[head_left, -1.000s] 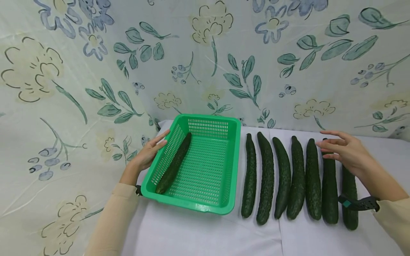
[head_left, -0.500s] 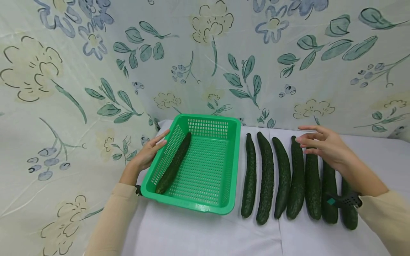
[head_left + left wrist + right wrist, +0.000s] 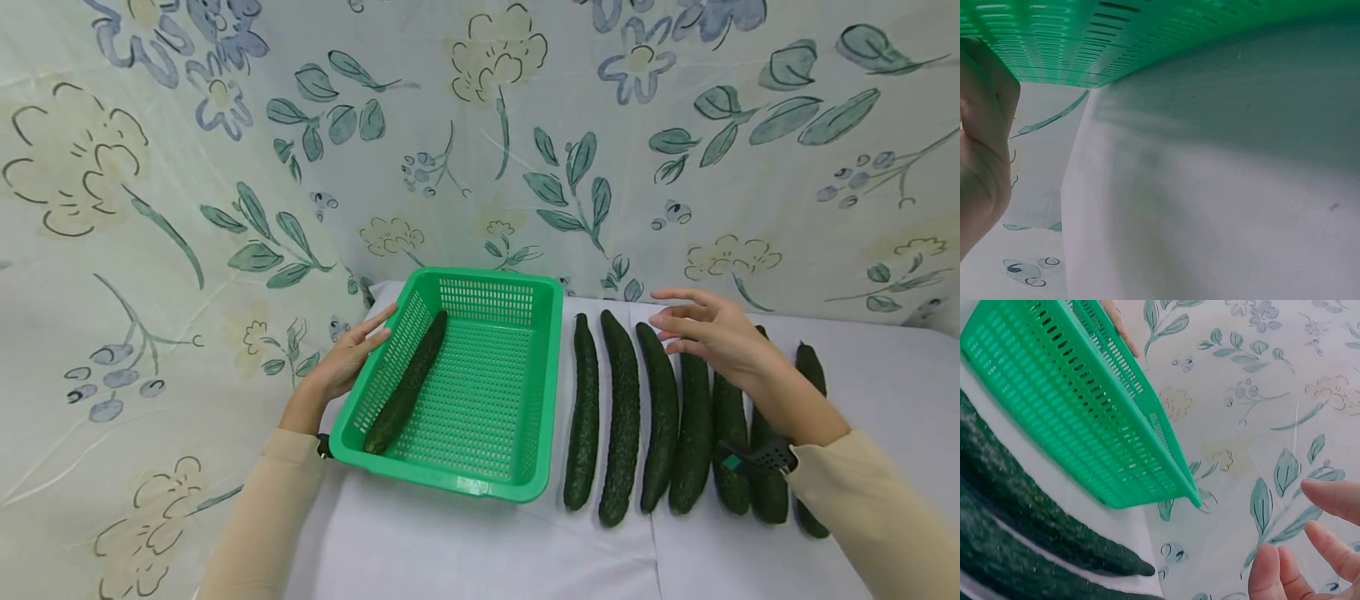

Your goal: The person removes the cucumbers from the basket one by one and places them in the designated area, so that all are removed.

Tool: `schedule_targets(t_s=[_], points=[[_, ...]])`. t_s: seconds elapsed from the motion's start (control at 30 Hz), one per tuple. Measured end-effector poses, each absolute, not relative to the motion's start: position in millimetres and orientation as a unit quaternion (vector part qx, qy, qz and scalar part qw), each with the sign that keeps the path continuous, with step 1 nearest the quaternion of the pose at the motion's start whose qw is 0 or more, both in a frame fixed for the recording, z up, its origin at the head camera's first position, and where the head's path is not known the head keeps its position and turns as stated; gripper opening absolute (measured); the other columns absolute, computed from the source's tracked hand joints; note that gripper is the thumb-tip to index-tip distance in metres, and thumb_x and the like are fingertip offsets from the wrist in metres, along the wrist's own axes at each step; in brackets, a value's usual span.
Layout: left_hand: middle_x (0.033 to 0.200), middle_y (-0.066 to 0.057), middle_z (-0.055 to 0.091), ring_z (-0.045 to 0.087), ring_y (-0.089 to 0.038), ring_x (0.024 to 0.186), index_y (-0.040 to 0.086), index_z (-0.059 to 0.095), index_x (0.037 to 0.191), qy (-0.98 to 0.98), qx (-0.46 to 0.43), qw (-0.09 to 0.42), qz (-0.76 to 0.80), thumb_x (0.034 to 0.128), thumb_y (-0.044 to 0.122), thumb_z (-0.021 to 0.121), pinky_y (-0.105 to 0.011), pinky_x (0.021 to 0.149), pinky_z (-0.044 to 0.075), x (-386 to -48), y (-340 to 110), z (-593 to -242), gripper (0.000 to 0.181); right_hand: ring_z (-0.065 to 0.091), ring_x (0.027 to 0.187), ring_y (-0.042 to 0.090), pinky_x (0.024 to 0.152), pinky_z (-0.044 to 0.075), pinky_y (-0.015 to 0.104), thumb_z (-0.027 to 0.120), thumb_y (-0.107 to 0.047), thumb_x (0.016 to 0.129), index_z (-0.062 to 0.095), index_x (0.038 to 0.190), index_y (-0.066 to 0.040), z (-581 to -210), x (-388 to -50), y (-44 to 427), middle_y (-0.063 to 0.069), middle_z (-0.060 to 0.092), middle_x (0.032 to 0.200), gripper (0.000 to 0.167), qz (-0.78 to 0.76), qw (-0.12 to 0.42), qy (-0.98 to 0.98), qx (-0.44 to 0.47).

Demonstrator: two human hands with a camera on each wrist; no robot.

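Observation:
A green plastic basket (image 3: 551, 392) stands on the white cloth, with one dark cucumber (image 3: 408, 387) lying along its left side. My left hand (image 3: 345, 360) rests against the basket's outer left wall, fingers extended near the rim; the left wrist view shows this hand (image 3: 982, 131) beside the slotted wall. To the right, several cucumbers (image 3: 621, 425) lie side by side, roughly parallel. Above the far ends of that row, my right hand (image 3: 712, 332) hovers with loosely bent fingers and holds nothing. Its spread fingers (image 3: 1266, 572) show in the right wrist view. The right forearm partly hides the rightmost cucumbers.
A floral-patterned cloth (image 3: 450, 183) hangs behind and to the left of the table. White cloth (image 3: 480, 542) covers the tabletop in front of the basket. Both wrists wear dark straps (image 3: 776, 456), and the sleeves are beige.
My right hand has moved left over the row, from the right-hand cucumbers toward the middle ones. The left hand, basket and cucumbers have stayed in place.

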State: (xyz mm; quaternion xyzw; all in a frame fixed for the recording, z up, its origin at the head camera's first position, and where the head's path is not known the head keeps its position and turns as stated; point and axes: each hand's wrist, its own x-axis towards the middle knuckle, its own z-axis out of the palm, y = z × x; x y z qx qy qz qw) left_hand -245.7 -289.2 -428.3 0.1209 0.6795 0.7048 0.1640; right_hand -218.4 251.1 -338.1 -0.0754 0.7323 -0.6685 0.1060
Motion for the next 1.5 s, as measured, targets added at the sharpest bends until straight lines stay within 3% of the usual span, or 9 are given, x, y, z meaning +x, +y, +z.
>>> schedule_targets(t_s=[0.17,0.5,0.67,0.93,1.2,1.5], points=[[0.153,-0.024,0.037,0.064,-0.025,0.114,0.03,0.024,0.161,0.682,0.121,0.16,0.703,0.1094,0.027,0.042,-0.035,0.083,0.058,-244.2,-291.0,-428.9,0.055,0.063,0.086,0.017,0.071,0.057,0.028,0.068,-0.011,0.097,0.058,0.126,-0.019,-330.3,-224.8,224.3,0.004,0.059,0.104,0.032,-0.663,0.117,0.735,-0.08],[0.154,-0.02,0.038,0.063,-0.026,0.115,0.032,0.027,0.159,0.692,0.115,0.157,0.695,0.1091,0.028,0.043,-0.036,0.085,0.058,-244.9,-288.4,-427.3,0.053,0.062,0.087,0.02,0.074,0.057,0.031,0.068,-0.012,0.097,0.05,0.141,-0.004,-322.9,-234.7,171.4,0.015,0.052,0.112,0.048,-0.641,0.146,0.746,-0.103],[0.152,-0.024,0.04,0.065,-0.027,0.112,0.028,0.025,0.16,0.686,0.12,0.157,0.7,0.1093,0.026,0.043,-0.035,0.082,0.058,-245.8,-288.0,-426.2,0.054,0.063,0.088,0.023,0.078,0.058,0.036,0.067,-0.01,0.097,0.043,0.146,0.002,-322.7,-240.1,148.6,0.019,0.05,0.113,0.056,-0.637,0.162,0.745,-0.113],[0.151,-0.025,0.04,0.066,-0.027,0.11,0.029,0.027,0.16,0.675,0.119,0.163,0.71,0.1092,0.024,0.043,-0.035,0.081,0.059,-244.7,-287.6,-425.9,0.053,0.067,0.091,0.028,0.089,0.056,0.046,0.064,-0.004,0.098,0.037,0.149,0.001,-325.2,-250.3,113.7,0.032,0.036,0.142,0.058,-0.651,0.226,0.714,-0.122],[0.149,-0.026,0.043,0.068,-0.025,0.105,0.031,0.028,0.159,0.677,0.112,0.162,0.709,0.1088,0.026,0.044,-0.034,0.078,0.059,-244.2,-287.6,-426.2,0.053,0.064,0.106,0.043,0.097,0.05,0.053,0.063,-0.004,0.098,0.036,0.151,-0.001,-329.3,-256.7,73.3,0.029,0.04,0.14,0.059,-0.661,0.275,0.689,-0.112],[0.151,-0.024,0.041,0.066,-0.026,0.109,0.03,0.027,0.159,0.675,0.113,0.163,0.711,0.1087,0.027,0.044,-0.035,0.08,0.059,-243.3,-287.4,-425.0,0.054,0.065,0.105,0.044,0.098,0.048,0.055,0.065,-0.005,0.097,0.042,0.149,-0.003,-338.4,-262.6,42.2,0.026,0.045,0.139,0.057,-0.663,0.286,0.686,-0.091]])
